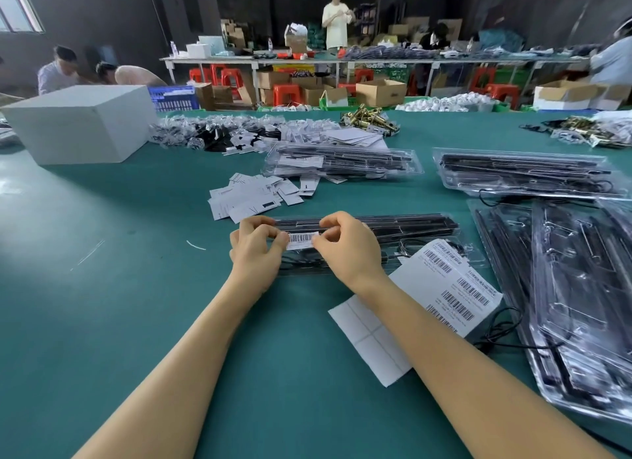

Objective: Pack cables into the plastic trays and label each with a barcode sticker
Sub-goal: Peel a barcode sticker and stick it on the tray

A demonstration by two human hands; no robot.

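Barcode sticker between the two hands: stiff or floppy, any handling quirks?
Sticker is probably floppy: a thin strip that left hand and right hand pinch at its ends. Likely very light. Its back may cling to fingers or the tray.

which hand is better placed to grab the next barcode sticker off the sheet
Right. The right hand is nearer the sticker sheet, which lies on its side; both hands pinch the barcode sticker now, the left hand farther away.

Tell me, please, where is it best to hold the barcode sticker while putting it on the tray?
Probably by its two short ends, one from each side. The barcode sticker is a thin strip lying lengthwise over the tray; the left hand and right hand pinch it this way, keeping it taut.
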